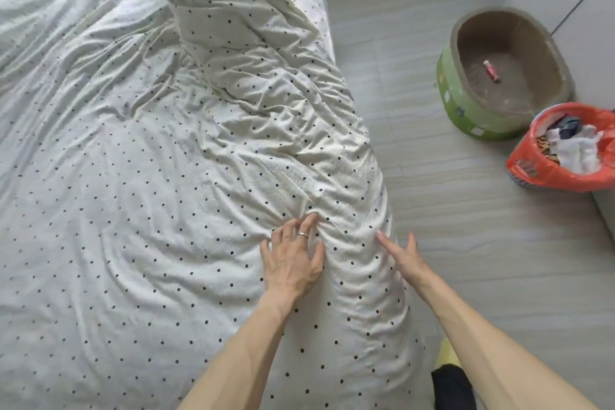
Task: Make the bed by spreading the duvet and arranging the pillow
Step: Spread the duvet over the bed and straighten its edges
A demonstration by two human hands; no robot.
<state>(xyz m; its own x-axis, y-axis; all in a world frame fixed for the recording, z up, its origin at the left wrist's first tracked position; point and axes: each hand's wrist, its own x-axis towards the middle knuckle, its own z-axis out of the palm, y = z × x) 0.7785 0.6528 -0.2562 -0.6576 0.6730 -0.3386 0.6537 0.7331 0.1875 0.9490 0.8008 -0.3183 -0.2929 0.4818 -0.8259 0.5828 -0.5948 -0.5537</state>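
Left hand [293, 260] is down on the duvet [139, 196], fingers spread, fingertips pressing into a bunched fold, gripping nothing. Right hand [404, 256] lies open and flat against the duvet's raised ridge along the bed's right edge. The dotted duvet covers the bed, rumpled toward the far right corner. On the floor [416, 176]: a round basket [506, 76] and an orange bag [565, 150].

You find no readable text anywhere here. The orange bag [562, 156] carries a dark printed patch near its lower left edge — too blurred to make out. The green tub [466, 106] has small pale marks on its side — none of them forms a letter or a number. The dotted duvet [166, 210] bears only dots.
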